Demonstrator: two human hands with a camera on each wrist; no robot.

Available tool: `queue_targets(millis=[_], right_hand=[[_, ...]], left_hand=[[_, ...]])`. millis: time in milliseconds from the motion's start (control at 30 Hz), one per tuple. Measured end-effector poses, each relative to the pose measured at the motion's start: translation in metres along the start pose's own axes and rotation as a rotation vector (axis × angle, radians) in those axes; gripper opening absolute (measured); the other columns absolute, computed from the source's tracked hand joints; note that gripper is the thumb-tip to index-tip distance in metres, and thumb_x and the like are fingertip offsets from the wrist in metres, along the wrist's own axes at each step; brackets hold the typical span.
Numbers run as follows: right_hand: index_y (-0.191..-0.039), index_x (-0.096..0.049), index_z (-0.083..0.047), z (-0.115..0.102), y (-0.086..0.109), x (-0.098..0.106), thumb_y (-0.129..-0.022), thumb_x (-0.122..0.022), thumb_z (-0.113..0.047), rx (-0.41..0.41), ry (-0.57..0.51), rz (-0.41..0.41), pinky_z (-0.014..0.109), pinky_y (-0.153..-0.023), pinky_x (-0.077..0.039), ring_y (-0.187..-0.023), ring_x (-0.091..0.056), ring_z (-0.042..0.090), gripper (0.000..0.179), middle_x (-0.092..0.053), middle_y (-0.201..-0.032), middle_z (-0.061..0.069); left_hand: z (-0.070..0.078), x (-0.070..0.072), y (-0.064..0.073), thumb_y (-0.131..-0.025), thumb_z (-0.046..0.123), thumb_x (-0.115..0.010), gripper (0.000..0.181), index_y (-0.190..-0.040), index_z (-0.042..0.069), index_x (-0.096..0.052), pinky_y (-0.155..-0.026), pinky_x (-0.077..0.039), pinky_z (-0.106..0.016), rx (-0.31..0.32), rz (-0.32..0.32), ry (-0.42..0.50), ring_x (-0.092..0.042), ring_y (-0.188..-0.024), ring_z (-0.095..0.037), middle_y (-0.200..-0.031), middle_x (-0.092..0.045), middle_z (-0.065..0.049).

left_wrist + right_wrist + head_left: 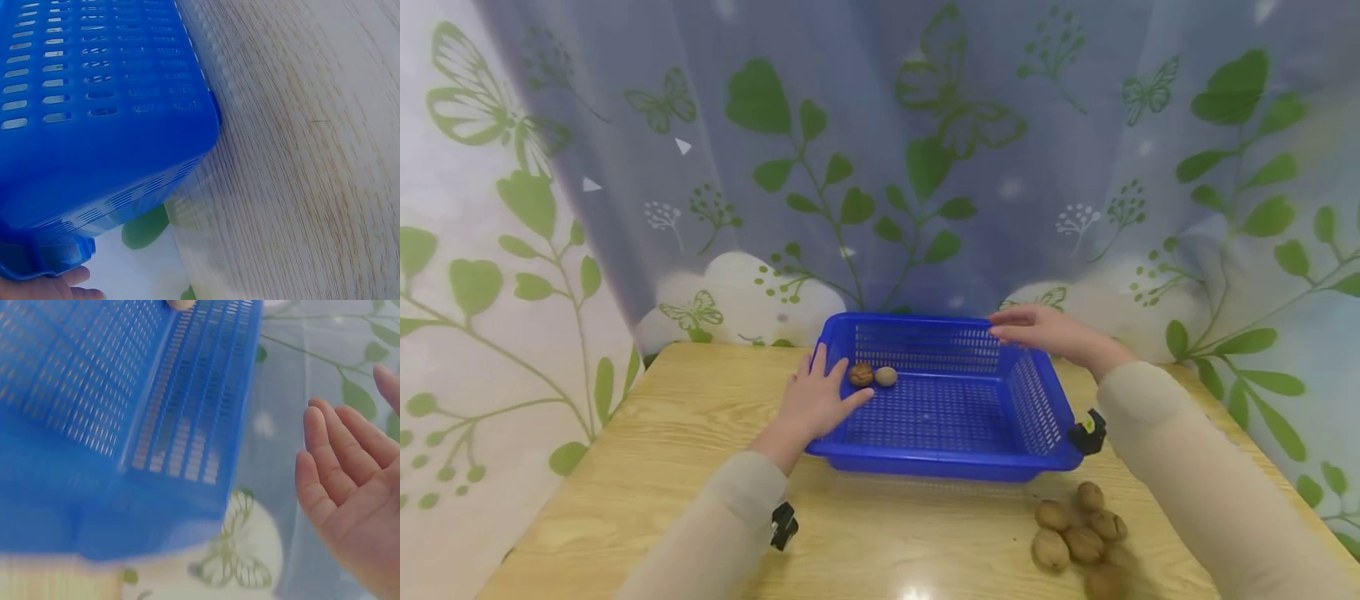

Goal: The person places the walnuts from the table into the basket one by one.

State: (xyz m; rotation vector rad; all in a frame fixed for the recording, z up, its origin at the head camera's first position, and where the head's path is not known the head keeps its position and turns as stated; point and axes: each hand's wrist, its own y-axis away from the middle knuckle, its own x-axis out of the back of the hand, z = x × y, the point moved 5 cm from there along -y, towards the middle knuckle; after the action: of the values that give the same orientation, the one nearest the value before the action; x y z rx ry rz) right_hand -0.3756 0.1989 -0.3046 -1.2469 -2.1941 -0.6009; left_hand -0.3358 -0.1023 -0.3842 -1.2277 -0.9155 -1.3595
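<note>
A blue plastic basket (940,465) with slotted walls stands on the wooden table. Inside, by its left wall, lie a dark brown walnut (861,375) and a paler, smoother nut (886,377). My left hand (814,402) rests over the left rim with fingers spread and thumb reaching inward. In the left wrist view, its fingertips (78,275) show just past the rim; the rest is mostly out of frame. Above the far right corner is my right hand (1037,327), holding nothing. The right wrist view shows its palm (369,506) with straight fingers, apart from the basket wall.
Several brown walnut-like nuts (1084,544) sit in a group at the table's near right, close to my right forearm. The table (715,417) ends at a patterned curtain (880,167) behind the basket. Black clips (1088,432) are on both wrists.
</note>
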Motion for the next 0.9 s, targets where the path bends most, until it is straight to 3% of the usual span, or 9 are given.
queue_targets(millis=[233,500,733,900], right_hand=[[-0.127,-0.037,-0.008,0.022,0.056,0.009,-0.084,-0.048,-0.037,0.03,-0.047,0.051,0.045,-0.088,-0.032,-0.111,-0.041,0.027,0.053,-0.044,-0.123,0.012],[-0.125,-0.041,-0.011,0.062,0.119,0.002,-0.088,-0.042,-0.036,0.015,0.087,0.153,0.045,-0.084,-0.036,-0.109,-0.042,0.029,0.045,-0.046,-0.121,0.008],[-0.125,-0.04,-0.014,0.106,0.144,-0.028,-0.088,-0.043,-0.034,-0.087,-0.034,0.088,0.039,-0.083,-0.037,-0.109,-0.043,0.02,0.042,-0.041,-0.125,0.009],[-0.127,-0.038,-0.009,0.128,0.149,-0.038,-0.089,-0.043,-0.028,-0.08,-0.089,0.059,0.025,-0.079,-0.039,-0.109,-0.042,0.013,0.043,-0.04,-0.126,0.012]], left_hand=[[-0.002,0.002,0.003,-0.076,0.068,-0.027,0.077,-0.133,0.016,-0.031,-0.093,-0.018,-0.053,0.003,-0.001,-0.009,-0.008,-0.124,-0.036,-0.139,-0.008,-0.016],[0.003,0.007,0.001,-0.076,0.068,-0.027,0.078,-0.134,0.016,-0.028,-0.093,-0.019,-0.052,-0.008,0.002,0.004,-0.008,-0.124,-0.036,-0.139,-0.007,-0.017],[0.002,0.01,0.001,-0.076,0.068,-0.027,0.077,-0.134,0.017,-0.029,-0.093,-0.02,-0.052,0.0,0.01,-0.018,-0.009,-0.124,-0.035,-0.139,-0.008,-0.016],[0.003,0.007,0.003,-0.076,0.069,-0.026,0.078,-0.134,0.017,-0.028,-0.093,-0.019,-0.052,-0.004,-0.019,-0.021,-0.008,-0.124,-0.036,-0.139,-0.007,-0.017]])
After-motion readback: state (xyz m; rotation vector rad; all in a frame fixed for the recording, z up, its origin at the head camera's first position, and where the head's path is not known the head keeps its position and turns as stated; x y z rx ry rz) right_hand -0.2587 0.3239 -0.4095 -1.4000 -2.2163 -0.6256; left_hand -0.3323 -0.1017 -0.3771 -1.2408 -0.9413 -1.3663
